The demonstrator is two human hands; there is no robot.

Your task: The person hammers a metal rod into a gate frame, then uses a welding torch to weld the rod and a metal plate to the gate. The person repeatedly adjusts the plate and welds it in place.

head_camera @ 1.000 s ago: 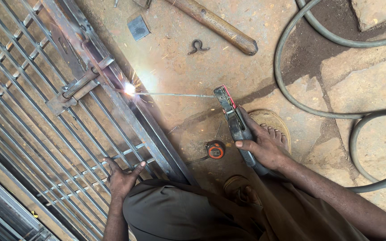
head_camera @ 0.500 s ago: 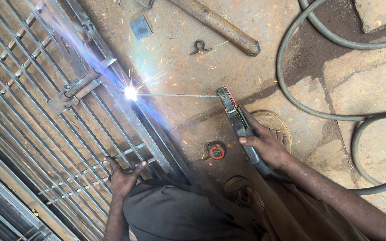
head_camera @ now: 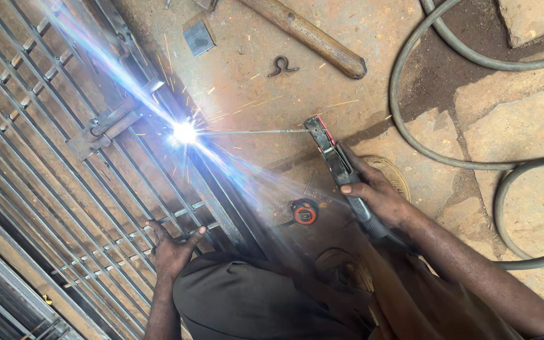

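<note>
My right hand (head_camera: 373,192) is wrapped tight around the electrode holder (head_camera: 338,167), which sits just right of centre; its thin welding rod (head_camera: 253,131) runs out toward nine o'clock and ends in a white-blue arc (head_camera: 184,133) on the metal grille (head_camera: 45,176). My left hand (head_camera: 171,249), at seven o'clock, lies with fingers spread on the grille bars, gripping nothing. A tape measure (head_camera: 304,211) lies near my right hand, on the ground at its eight o'clock. No containers are visible.

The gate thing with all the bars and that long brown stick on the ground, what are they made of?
The barred gate looks like bare steel: dull grey bars with rusty patches, and a welding arc sparks on it. The brown stick looks like wood, rounded and worn, perhaps a tool handle; its surface could be rusty metal instead.
</note>
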